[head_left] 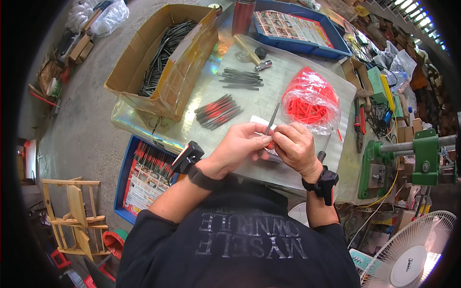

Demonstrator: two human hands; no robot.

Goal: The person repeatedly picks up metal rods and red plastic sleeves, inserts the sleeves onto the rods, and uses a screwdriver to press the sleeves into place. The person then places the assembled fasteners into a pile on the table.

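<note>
A slim dark metal rod (273,118) stands up out of my left hand (240,147), whose thumb and fingers are closed around it. My right hand (297,148) presses against the same spot, pinching a small red plastic sleeve (271,145) at the rod; the fingers mostly hide it. Beyond my hands lies a row of dark rods with red middles (218,112). Farther back is a pile of plain dark rods (241,79). A clear plastic bag (309,101) full of red sleeves sits right of them. One loose red sleeve (339,135) lies near the bag.
An open cardboard box (192,67) of dark rods stands at the back left. A hammer (248,51) and a blue tray (307,47) are at the back. Right are a screwdriver (322,154), pliers (359,126) and a green machine (426,158). Another blue tray (120,197) is lower left.
</note>
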